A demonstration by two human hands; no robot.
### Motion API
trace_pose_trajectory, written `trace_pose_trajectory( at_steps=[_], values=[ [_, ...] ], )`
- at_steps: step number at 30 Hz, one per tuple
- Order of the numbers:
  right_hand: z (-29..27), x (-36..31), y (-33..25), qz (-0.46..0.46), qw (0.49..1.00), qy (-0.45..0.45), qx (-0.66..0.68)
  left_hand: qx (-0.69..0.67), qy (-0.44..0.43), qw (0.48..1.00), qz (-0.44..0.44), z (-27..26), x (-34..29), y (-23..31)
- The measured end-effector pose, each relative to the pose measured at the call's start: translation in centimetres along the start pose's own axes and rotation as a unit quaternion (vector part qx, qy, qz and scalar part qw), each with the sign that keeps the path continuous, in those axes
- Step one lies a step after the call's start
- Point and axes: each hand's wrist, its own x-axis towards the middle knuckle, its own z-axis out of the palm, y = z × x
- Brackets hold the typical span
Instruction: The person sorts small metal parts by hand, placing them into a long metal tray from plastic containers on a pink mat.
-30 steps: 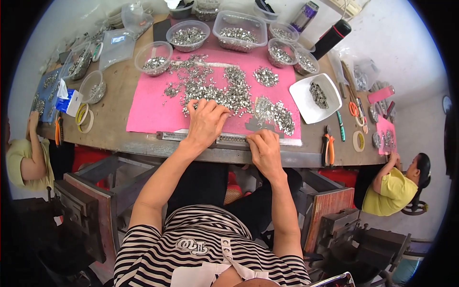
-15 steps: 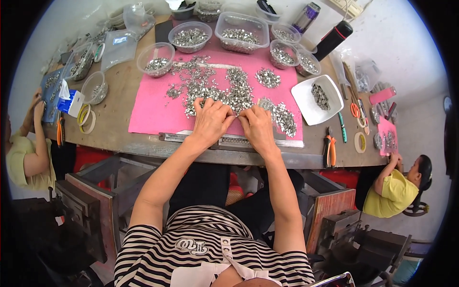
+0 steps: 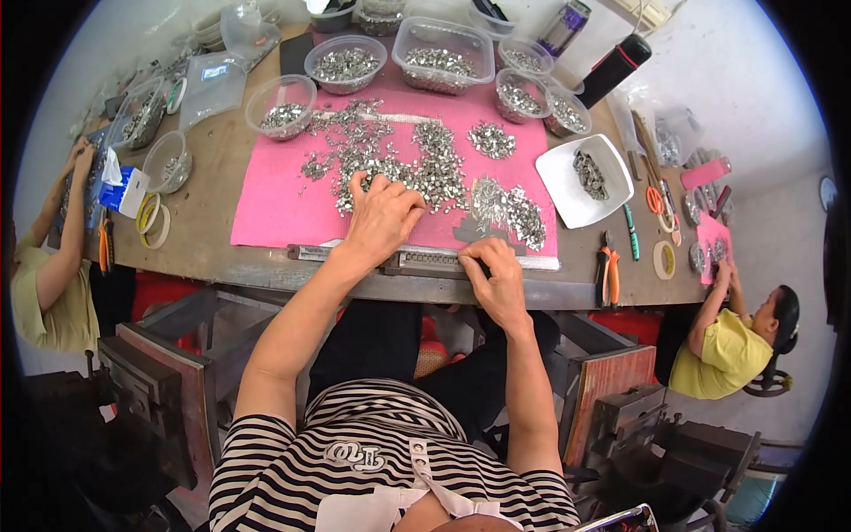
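**Q:** What are your fingers doing?

**A:** My left hand (image 3: pixel 383 215) lies palm down, fingers spread and slightly curled, with the fingertips resting in the near edge of a heap of small silver metal pieces (image 3: pixel 399 164). I can't tell whether anything is pinched beneath them. My right hand (image 3: pixel 496 277) sits nearer my body, its fingers bent and closed at the end of a long dark metal strip (image 3: pixel 417 262) that lies along the front edge of the tabletop (image 3: pixel 213 213). What those fingers grip, if anything besides the strip, is hidden.

**Q:** Where is the heap?

**A:** It is scattered across the middle of a pink mat (image 3: pixel 275 208) covering the centre of the tabletop. A second cluster of the same silver pieces (image 3: pixel 510 208) lies just right of my left hand, beyond my right one.

**Q:** And farther out?

**A:** Clear plastic tubs (image 3: pixel 443 53) and round bowls (image 3: pixel 281 105) holding more silver pieces line the far edge of the mat. To the right stands a white square dish (image 3: pixel 567 191) with a small pile inside, then orange-handled pliers (image 3: pixel 610 275) near the front edge. Rolls of tape (image 3: pixel 152 217) lie at the left. A person in a yellow top (image 3: pixel 722 355) sits at the right end, and another person's arm (image 3: pixel 62 239) reaches onto the left end.
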Motion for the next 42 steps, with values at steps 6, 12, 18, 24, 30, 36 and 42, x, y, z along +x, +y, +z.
trace_pose_trajectory(
  at_steps=[6, 12, 18, 24, 30, 36, 42],
  values=[
    [0.3, 1.7, 1.6, 0.057, 0.998, 0.011, 0.026, 0.011, 0.005, 1.0, 0.008, 0.2, -0.3, -0.2],
    [1.8, 5.8, 3.8, -0.004, 0.992, 0.039, -0.124, -0.007, 0.008, 1.0, 0.03, 0.0, -0.3, 1.6],
    [2.6, 6.0, 4.3, -0.067, 0.977, 0.061, -0.192, -0.086, 0.015, 0.993, 0.08, 0.0, -2.0, 5.1],
    [1.5, 5.7, 3.5, -0.063, 0.985, 0.033, -0.16, -0.09, 0.012, 0.992, 0.088, 2.0, -3.1, 6.3],
    [1.3, 4.8, 4.0, -0.044, 0.991, 0.047, -0.12, -0.082, 0.028, 0.992, 0.089, 1.6, -3.4, 6.7],
    [1.9, 5.2, 3.4, -0.042, 0.988, 0.035, -0.147, -0.073, 0.053, 0.994, 0.054, 1.0, -3.5, 5.8],
    [0.9, 4.1, 2.8, -0.054, 0.989, 0.049, -0.127, -0.072, 0.046, 0.995, 0.053, 1.1, -3.8, 6.1]
  ],
)
